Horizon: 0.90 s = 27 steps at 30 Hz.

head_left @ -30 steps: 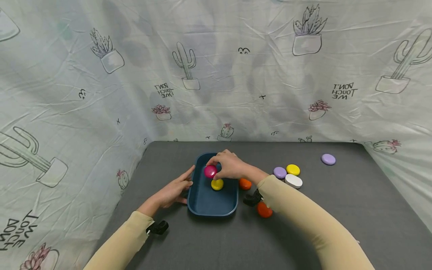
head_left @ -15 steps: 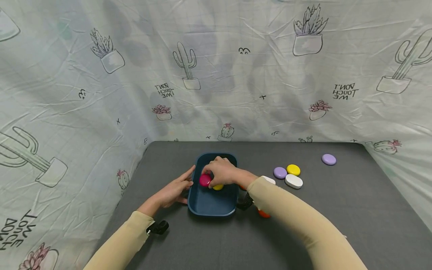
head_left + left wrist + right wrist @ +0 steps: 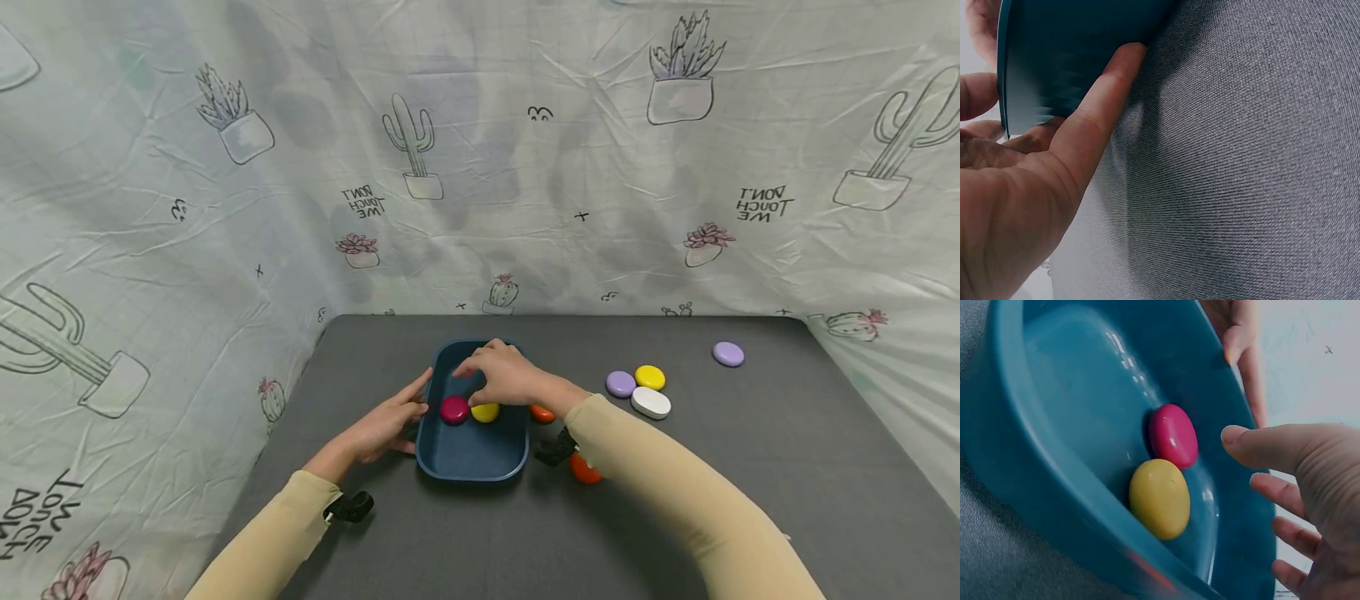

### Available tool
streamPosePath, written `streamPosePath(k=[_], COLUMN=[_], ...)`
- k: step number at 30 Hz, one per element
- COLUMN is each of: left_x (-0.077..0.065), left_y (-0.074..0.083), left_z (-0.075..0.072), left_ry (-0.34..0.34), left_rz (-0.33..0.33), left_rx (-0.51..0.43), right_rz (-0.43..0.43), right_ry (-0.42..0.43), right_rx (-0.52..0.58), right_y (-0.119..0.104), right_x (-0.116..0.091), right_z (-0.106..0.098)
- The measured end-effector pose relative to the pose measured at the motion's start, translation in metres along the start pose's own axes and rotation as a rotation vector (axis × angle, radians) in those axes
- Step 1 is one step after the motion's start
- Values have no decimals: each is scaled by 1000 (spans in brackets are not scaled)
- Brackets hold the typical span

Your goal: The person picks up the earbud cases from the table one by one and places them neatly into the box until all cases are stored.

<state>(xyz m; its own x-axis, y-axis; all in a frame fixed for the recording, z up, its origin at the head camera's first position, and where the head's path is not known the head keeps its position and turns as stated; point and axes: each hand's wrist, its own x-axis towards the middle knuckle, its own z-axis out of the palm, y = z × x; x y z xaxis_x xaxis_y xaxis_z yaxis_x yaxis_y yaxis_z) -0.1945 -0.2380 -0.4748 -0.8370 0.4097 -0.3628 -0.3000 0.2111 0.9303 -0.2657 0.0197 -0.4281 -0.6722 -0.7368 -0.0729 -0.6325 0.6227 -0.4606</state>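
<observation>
Right hand [image 3: 504, 375] hovers above blue tray [image 3: 472, 460], thumb and fingertips moderately apart, clear of the pieces. Pink disc [image 3: 453, 410] lies on tray floor, just beside yellow disc [image 3: 487, 413]. Left hand [image 3: 385, 428] touches tray's outer left wall, fingers extended.

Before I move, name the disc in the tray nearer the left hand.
The pink disc in the blue tray: it lies nearer the left hand, while the yellow disc sits farther right.
</observation>
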Motion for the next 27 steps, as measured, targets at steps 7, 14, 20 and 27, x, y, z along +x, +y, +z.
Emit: streamPosePath(k=[7,14,20,27], left_x=[1,0,-1,0], left_y=[0,-1,-1,-2], left_z=[1,2,2,2], left_ry=[4,20,39,43], left_rz=[-1,-3,-7,-6], left_rx=[-6,5,19,35], right_rz=[-39,-46,-25,-24], right_ry=[80,150,217,286], right_rx=[53,110,149,178], right_y=[1,3,13,30], right_x=[-13,-33,-55,-87], right_z=[-12,-21,-27,-33])
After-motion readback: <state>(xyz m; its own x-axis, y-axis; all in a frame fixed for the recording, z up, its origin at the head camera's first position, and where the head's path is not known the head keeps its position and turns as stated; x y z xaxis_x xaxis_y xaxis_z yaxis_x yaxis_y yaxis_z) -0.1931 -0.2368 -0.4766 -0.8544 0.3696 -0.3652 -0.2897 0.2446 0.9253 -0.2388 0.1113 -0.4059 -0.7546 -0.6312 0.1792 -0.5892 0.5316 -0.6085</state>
